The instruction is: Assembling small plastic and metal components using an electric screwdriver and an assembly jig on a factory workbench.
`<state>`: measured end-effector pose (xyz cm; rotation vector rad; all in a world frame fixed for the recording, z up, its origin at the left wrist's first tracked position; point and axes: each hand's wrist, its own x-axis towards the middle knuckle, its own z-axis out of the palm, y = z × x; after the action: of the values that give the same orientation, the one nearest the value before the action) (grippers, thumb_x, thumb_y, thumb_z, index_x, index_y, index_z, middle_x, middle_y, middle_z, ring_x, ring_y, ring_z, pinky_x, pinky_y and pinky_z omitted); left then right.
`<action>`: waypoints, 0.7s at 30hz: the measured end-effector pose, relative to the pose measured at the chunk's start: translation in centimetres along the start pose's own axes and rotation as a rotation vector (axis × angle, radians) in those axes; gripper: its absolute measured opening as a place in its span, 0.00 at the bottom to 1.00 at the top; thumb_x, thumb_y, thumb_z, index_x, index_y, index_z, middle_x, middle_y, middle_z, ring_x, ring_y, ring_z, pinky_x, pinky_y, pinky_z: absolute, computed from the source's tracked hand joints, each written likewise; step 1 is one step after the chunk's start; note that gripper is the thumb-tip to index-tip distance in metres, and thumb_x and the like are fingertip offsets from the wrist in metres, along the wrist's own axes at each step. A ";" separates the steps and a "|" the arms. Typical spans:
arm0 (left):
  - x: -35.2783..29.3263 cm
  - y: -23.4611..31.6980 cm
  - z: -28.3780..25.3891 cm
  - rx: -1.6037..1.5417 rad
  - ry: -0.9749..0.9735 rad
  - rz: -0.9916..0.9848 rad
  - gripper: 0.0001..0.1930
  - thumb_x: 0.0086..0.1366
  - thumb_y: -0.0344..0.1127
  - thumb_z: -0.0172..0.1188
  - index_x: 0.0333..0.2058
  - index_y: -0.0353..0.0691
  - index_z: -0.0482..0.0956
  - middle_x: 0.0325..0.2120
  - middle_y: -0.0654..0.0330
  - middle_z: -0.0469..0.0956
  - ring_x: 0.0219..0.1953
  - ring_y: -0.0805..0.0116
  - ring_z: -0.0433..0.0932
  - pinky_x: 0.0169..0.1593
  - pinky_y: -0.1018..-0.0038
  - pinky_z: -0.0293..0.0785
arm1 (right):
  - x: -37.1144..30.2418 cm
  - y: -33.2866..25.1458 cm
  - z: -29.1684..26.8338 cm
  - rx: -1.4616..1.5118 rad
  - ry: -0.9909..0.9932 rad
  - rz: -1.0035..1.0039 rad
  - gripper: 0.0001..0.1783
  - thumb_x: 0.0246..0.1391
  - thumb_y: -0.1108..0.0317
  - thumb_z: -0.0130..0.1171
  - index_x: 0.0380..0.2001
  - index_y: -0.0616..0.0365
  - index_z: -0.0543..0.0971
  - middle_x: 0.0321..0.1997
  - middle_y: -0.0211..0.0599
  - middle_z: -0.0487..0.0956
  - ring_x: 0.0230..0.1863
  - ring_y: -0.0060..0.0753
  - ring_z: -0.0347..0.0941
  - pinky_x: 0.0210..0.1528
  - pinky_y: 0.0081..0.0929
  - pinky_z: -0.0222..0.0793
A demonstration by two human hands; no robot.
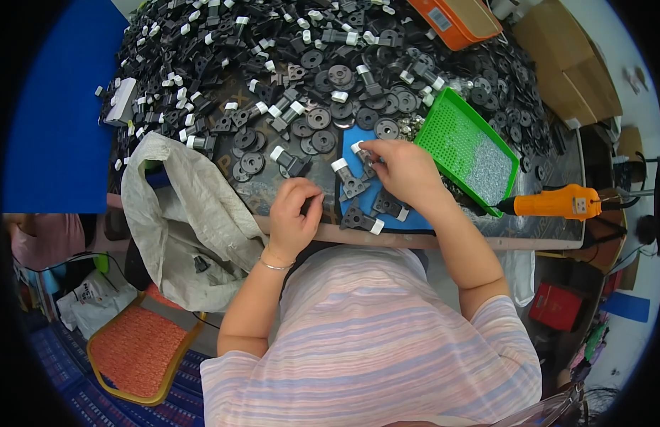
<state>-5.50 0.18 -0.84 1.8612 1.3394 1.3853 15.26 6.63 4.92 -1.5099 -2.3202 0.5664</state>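
My right hand (410, 173) is closed over a black plastic bracket with a white end cap (357, 146), above a blue mat (408, 225) at the table's front edge. Its fingertips pinch the part near the cap. Several similar black brackets lie on the mat: one bracket (353, 183) to the left of the hand, another bracket (360, 219) at the front edge, and one more (393, 205) under the wrist. Left of the mat is my left hand (294, 217), its fingers curled and thumb bent toward them; anything inside is too small to make out.
A heap of black parts with white caps (195, 71) covers the back left, with black discs (319, 119) in front. To the right are a green basket of small metal pieces (444, 121), an orange electric screwdriver (568, 202) and an orange box (458, 21). A whitish sack (180, 213) hangs at left.
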 end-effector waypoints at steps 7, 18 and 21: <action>-0.1 -0.1 0.0 0.015 0.006 0.032 0.06 0.50 0.21 0.60 0.27 0.36 0.75 0.28 0.56 0.74 0.30 0.59 0.73 0.33 0.71 0.70 | 1.3 0.2 -0.4 0.055 -0.145 0.071 0.21 0.41 0.77 0.57 0.43 0.55 0.75 0.29 0.37 0.79 0.32 0.43 0.76 0.36 0.35 0.71; -0.2 -0.1 0.1 0.010 -0.012 0.048 0.07 0.48 0.21 0.60 0.27 0.36 0.75 0.27 0.55 0.74 0.30 0.57 0.74 0.33 0.70 0.70 | 1.6 0.2 -0.8 0.088 -0.142 0.104 0.18 0.41 0.76 0.56 0.40 0.57 0.77 0.28 0.36 0.80 0.33 0.40 0.77 0.36 0.35 0.72; -0.3 -0.2 0.1 0.010 -0.015 0.052 0.07 0.48 0.21 0.60 0.27 0.36 0.75 0.27 0.55 0.74 0.30 0.57 0.74 0.33 0.69 0.70 | 1.5 0.2 -0.6 0.020 -0.136 0.076 0.17 0.41 0.76 0.56 0.39 0.56 0.77 0.27 0.35 0.80 0.32 0.40 0.77 0.35 0.34 0.72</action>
<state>-5.46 0.06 -1.16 1.9224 1.3017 1.3893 15.11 8.17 5.44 -1.6023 -2.3568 0.7304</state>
